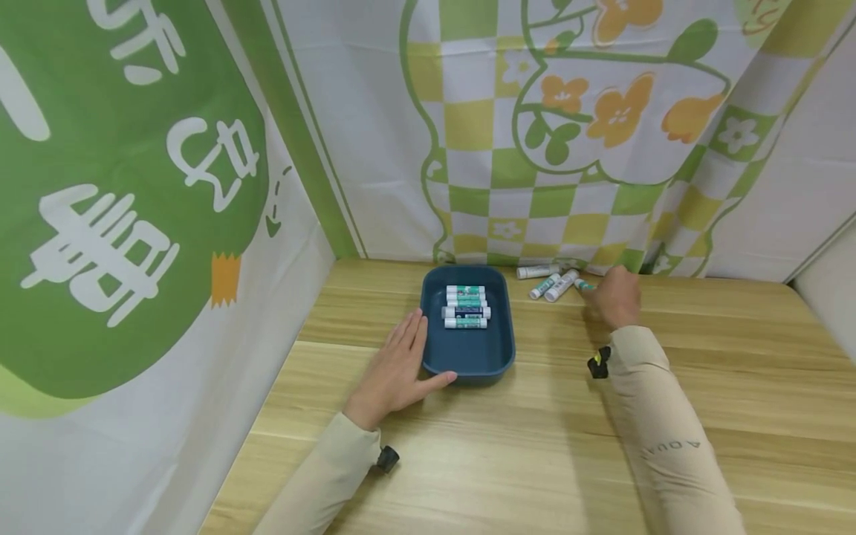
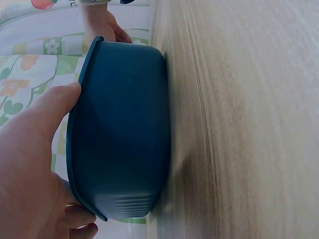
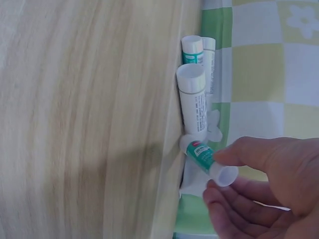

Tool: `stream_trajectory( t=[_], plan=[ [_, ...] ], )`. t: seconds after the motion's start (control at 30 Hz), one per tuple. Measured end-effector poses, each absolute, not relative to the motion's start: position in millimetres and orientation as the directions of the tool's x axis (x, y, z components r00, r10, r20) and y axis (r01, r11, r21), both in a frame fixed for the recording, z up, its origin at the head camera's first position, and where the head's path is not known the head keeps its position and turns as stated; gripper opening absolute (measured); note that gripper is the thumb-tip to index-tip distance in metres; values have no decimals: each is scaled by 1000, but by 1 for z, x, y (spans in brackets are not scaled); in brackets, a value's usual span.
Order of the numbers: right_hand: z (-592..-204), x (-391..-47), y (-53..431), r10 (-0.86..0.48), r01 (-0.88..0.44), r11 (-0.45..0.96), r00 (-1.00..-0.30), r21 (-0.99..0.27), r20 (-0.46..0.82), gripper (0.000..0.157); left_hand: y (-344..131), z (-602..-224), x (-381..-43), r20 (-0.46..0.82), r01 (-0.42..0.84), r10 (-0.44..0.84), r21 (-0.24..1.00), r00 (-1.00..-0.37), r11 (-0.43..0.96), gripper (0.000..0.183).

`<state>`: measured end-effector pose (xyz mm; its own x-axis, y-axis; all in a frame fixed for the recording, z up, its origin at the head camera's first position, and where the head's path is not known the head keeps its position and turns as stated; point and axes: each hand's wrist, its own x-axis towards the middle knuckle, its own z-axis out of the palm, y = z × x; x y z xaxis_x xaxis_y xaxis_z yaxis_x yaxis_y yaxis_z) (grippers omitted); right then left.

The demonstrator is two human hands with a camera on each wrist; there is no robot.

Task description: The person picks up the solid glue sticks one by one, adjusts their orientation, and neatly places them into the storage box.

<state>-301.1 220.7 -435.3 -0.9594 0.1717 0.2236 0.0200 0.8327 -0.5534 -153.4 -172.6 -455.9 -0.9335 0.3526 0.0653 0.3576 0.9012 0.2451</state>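
My left hand (image 1: 394, 368) rests on the near left corner of a dark blue plastic tray (image 1: 471, 360), fingers straight along its left rim, thumb across the front edge. Several white, green and navy glue sticks (image 1: 466, 323) lie side by side inside the tray. At the back of the table, my right hand (image 1: 615, 297) pinches a green-and-white glue stick (image 3: 202, 155) between thumb and fingers. This stick is tilted, its far end right by a larger white glue stick (image 3: 193, 102). Behind that are a small green-and-white stick (image 3: 191, 47) and another white one (image 3: 210, 62).
The wooden table (image 1: 508, 461) meets a hanging cloth (image 1: 481, 156) with green and yellow checks along its back edge. A white-and-green cloth (image 1: 287, 223) hangs on the left side.
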Motion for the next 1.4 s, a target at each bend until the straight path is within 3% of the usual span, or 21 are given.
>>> stream_trajectory(
  t=[0.1,0.23,0.5,1.0,1.27,1.4],
  plan=[
    [-434,-301,223,164,-47,830,-931,-556,325,42,-173,-456,-153,64,356,351,240,-934,903,113],
    [-431,-299,224,157,-114,815,-900,-569,407,16,-173,-456,-153,64,359,354,239,-933,902,114],
    [-413,-297,213,84,-178,800,-913,-573,400,28,-174,-455,-154,70,367,361,249,-930,896,113],
    [-397,-290,172,-95,-344,710,-911,-614,401,23,-172,-455,-153,70,367,361,243,-930,898,113],
    [-400,-285,148,-279,-547,655,-816,-521,506,18,-172,-456,-154,65,358,353,248,-933,900,113],
    [-404,-278,134,-392,-610,606,-788,-511,476,15,-172,-456,-154,56,353,351,248,-935,902,113]
  ],
)
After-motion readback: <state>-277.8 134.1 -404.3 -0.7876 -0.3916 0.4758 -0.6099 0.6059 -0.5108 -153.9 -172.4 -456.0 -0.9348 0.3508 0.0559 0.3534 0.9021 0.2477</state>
